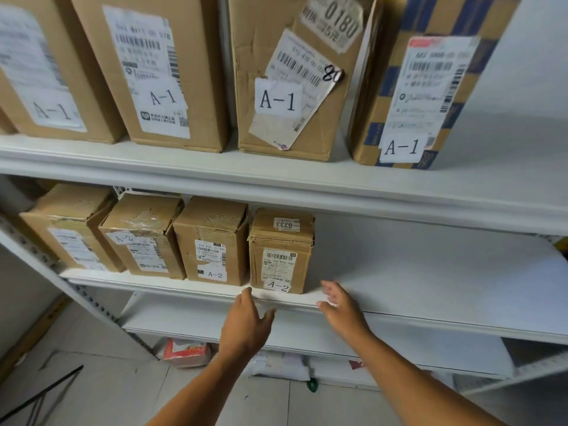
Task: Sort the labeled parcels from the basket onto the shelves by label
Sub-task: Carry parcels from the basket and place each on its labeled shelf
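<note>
A small brown parcel labelled A-2 [281, 250] stands upright on the middle shelf [430, 272], rightmost in a row of A-2 parcels [212, 241]. My left hand [249, 321] hovers just below its lower left corner, fingers relaxed and holding nothing. My right hand [341, 305] is blurred at the shelf's front edge, just right of the parcel, fingers spread and empty. Neither hand grips the parcel. On the top shelf [276, 176] stand several taller boxes labelled A-1 [285, 75]. The basket is out of view.
Right of the last A-2 parcel the middle shelf is bare white board. A lower shelf [384, 336] runs beneath. Under it lie a red-printed packet [186, 352] and white bags [279, 367] on the tiled floor. A dark frame [40, 395] leans at bottom left.
</note>
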